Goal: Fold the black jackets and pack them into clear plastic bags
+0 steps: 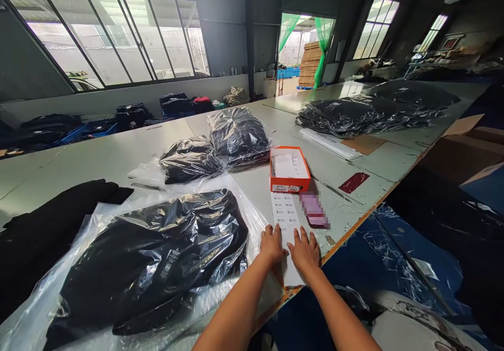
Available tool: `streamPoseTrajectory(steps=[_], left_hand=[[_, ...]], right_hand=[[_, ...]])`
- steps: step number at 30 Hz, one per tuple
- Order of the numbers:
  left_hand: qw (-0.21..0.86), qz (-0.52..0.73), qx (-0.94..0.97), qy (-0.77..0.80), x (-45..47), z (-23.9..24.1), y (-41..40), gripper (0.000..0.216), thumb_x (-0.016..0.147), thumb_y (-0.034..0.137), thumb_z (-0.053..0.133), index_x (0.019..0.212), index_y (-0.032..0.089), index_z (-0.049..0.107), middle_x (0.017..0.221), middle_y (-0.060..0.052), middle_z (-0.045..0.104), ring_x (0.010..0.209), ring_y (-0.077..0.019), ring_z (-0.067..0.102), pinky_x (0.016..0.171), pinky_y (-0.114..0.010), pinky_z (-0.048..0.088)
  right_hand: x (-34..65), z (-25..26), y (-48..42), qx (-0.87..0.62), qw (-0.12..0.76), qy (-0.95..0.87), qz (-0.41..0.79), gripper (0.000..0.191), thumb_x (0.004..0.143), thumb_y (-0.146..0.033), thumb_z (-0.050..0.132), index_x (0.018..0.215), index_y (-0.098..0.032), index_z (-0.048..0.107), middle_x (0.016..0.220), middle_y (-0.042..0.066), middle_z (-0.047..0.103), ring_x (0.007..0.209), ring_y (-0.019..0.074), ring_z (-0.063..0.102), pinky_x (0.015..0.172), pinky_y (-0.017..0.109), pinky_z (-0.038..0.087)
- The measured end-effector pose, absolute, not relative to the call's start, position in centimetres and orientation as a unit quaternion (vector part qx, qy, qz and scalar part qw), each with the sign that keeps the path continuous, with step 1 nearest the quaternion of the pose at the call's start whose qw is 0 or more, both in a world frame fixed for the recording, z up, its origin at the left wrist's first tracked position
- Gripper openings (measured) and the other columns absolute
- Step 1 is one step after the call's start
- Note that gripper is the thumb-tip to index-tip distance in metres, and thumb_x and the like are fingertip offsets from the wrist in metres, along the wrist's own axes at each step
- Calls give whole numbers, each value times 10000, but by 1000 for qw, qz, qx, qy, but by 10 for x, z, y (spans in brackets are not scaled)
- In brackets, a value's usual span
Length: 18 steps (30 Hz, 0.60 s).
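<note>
Resting in the head view on either side of a white sheet of barcode labels (285, 210), the left hand (271, 246) and right hand (304, 252) lie with fingers extended, both relaxed and clutching nothing. The sheet lies on the desk (118, 146), its near end close to the wooden edge and its far end just at the front of an orange-rimmed box (290, 182), which holds more white paper (284, 163). The left hand covers part of the sheet's left edge, while the right hand lies along the right edge, its thumb on the paper. Light, even pressure from both sides would probably serve best, so that the paper lies flat and square without creasing. Spreading the fingers toward the margins should leave the printed rows readable; they show beyond the fingertips. Care seems wise at the near end, where an overhanging corner could bend or catch. To the left, a bagged black garment (157, 261) spreads its loose clear film close to the left hand, so a sleeve or wrist could snag it. A blurred purple item (314, 208) lies to the right of the sheet, best left clear of the right hand's fingers.
</note>
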<state>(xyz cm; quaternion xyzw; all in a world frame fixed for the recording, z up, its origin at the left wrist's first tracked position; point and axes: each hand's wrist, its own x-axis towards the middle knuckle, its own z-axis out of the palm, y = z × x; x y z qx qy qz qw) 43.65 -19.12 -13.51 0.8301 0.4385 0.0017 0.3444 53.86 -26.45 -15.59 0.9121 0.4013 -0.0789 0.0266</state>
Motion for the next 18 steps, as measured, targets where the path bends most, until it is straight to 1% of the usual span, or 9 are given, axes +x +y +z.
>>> streamPoseTrajectory(steps=[4,6,9,11,12,14,16,18], left_hand=[[336,31,836,432,434,-138,-198,968,584,233,775,1416,279,282,1511,-105,170,1278,-361,302,1016,-439,313],[342,35,830,439,434,-138,-199,1014,548,253,810,1412,299,283,1526,-86,139,1278,-373,303,1020,-469,305],[351,41,822,447,434,-137,-200,1052,511,327,838,1406,305,287,1531,-84,122,1282,-384,296,1032,-507,286],[350,43,821,449,433,-138,-201,1071,479,323,854,1396,295,301,1525,-102,135,1286,-394,289,1025,-527,289],[349,44,822,448,433,-138,-200,1083,453,299,865,1387,279,317,1516,-119,161,1286,-398,289,1019,-531,296],[358,54,817,449,434,-140,-197,1041,420,253,874,1339,218,387,1468,-162,268,1275,-391,315,1011,-501,320],[390,79,785,474,438,-141,-191,869,455,229,857,1237,161,483,1364,-181,417,1239,-353,388,996,-435,353],[458,107,709,525,445,-140,-183,641,531,192,815,1114,143,551,1227,-163,545,1155,-299,489,942,-367,404]], right_hand=[[542,-152,-265,907,14,410,-95,589,853,-424,417,1401,-215,362,1499,34,255,1356,334,165,1064,461,206],[543,-147,-262,906,13,407,-113,569,852,-408,427,1387,-215,387,1491,47,270,1347,338,188,1055,467,218],[544,-139,-258,907,17,400,-134,561,833,-377,478,1366,-212,412,1484,74,277,1337,339,205,1044,479,225],[543,-136,-259,907,12,399,-136,580,810,-357,521,1361,-213,412,1482,75,277,1331,339,212,1035,475,238],[543,-135,-260,907,2,399,-134,595,800,-348,536,1364,-211,403,1478,73,283,1327,336,219,1029,469,250],[544,-135,-262,909,-25,394,-130,644,779,-325,563,1380,-200,369,1462,79,312,1315,314,252,1025,437,268],[548,-135,-262,913,-57,385,-124,683,767,-292,572,1394,-169,331,1423,109,370,1294,276,308,1029,396,271],[553,-135,-258,918,-85,367,-125,677,771,-277,560,1388,-127,327,1362,151,439,1263,250,370,1023,359,279]])
